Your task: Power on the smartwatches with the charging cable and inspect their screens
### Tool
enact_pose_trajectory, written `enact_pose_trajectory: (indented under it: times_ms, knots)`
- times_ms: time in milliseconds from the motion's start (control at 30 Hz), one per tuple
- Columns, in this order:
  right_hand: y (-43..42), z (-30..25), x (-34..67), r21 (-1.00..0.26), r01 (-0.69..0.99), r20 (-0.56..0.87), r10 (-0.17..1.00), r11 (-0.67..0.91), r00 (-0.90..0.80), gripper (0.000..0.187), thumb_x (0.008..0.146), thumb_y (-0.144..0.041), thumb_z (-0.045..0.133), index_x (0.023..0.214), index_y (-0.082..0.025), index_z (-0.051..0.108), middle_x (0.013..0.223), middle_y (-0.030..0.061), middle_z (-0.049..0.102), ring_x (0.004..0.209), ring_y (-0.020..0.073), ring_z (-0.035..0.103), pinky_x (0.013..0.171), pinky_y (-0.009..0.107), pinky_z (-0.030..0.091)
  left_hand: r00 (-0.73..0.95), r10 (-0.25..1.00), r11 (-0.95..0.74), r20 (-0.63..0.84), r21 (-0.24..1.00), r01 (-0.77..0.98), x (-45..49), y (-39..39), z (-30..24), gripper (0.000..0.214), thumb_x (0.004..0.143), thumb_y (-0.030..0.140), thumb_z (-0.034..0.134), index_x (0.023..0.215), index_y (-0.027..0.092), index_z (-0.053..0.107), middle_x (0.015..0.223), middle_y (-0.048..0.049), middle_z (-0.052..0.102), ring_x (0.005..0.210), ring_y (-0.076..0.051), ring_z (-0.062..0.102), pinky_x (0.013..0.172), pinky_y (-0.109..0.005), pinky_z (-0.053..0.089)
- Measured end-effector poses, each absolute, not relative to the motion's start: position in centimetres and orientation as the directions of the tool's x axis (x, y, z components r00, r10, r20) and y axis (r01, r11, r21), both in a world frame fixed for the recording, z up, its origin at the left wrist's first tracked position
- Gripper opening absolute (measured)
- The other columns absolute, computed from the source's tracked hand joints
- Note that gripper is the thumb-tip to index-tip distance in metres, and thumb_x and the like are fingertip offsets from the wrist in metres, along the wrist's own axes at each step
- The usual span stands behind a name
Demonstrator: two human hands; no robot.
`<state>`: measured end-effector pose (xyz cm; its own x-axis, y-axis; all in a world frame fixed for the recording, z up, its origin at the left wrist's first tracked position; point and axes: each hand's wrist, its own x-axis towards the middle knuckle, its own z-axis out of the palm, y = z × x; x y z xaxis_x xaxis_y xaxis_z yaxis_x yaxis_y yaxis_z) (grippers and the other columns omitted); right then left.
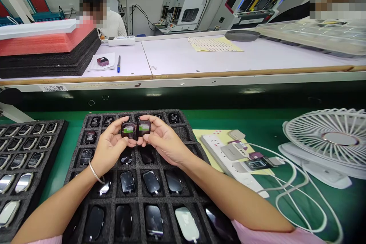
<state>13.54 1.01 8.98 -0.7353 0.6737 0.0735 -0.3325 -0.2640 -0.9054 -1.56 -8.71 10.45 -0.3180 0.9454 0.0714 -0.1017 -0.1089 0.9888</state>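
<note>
My left hand [113, 141] grips a small dark watch case [128, 130] between thumb and fingers, with a green and white patch lit on its face. A matching dark watch case [143, 127] is pinched in my right hand [162, 139]. The two cases are held side by side, faces toward me, almost touching. Both hands are above a black foam tray [112, 198] whose compartments hold several watch cases, such as a dark one [152, 182] and a pale one [187, 223]. My forearms hide part of the tray.
A second foam tray [31, 173] with watch cases lies at left. To the right are a white power strip [228, 160] with plugged-in chargers, looping white cables [294, 175] and a white fan [328, 141]. Beyond, a raised shelf [171, 59] holds stacked foam [42, 45] and a pen [119, 64]; a person [113, 23] sits behind.
</note>
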Motion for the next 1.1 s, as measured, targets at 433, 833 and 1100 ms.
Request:
enact_pose_trajectory:
  times_ms: [433, 833, 1100]
  knots:
    - [1.1, 8.9, 13.5, -0.924, -0.307, 0.068, 0.693, -0.227, -0.718, 0.038, 0.075, -0.025, 0.076, 0.109, -0.023, 0.057, 0.090, -0.0022, 0.064, 0.060, 0.0080, 0.059, 0.055, 0.024, 0.045, -0.300, 0.954, -0.064, 0.025, 0.991, -0.122, -1.6, -8.8, 10.5, 0.044, 0.080, 0.026, 0.066, 0.123, 0.017, 0.059, 0.111, -0.0076, 0.070, 0.067, -0.017, 0.075, 0.068, -0.033, 0.065]
    - [1.5, 9.7, 13.1, -0.909, -0.348, 0.101, 0.688, -0.229, -0.718, 0.041, 0.072, -0.018, 0.074, 0.109, -0.024, 0.058, 0.086, -0.0032, 0.064, 0.062, 0.0086, 0.061, 0.058, 0.024, 0.046, -0.316, 0.947, -0.116, 0.056, 0.978, -0.175, -1.9, -8.1, 11.4, 0.046, 0.073, 0.023, 0.067, 0.118, 0.017, 0.061, 0.109, -0.0066, 0.071, 0.066, -0.017, 0.074, 0.065, -0.031, 0.064]
    - [6.3, 16.2, 10.8, -0.890, -0.435, 0.261, 0.626, -0.139, -0.735, 0.027, 0.091, -0.044, 0.059, 0.106, -0.021, 0.058, 0.077, -0.0009, 0.065, 0.058, 0.0124, 0.064, 0.056, 0.026, 0.050, -0.356, 0.907, -0.288, 0.225, 0.948, -0.134, -3.8, -3.6, 17.8, 0.038, 0.074, 0.039, 0.069, 0.103, 0.015, 0.062, 0.078, -0.0006, 0.069, 0.053, -0.018, 0.071, 0.052, -0.030, 0.061]
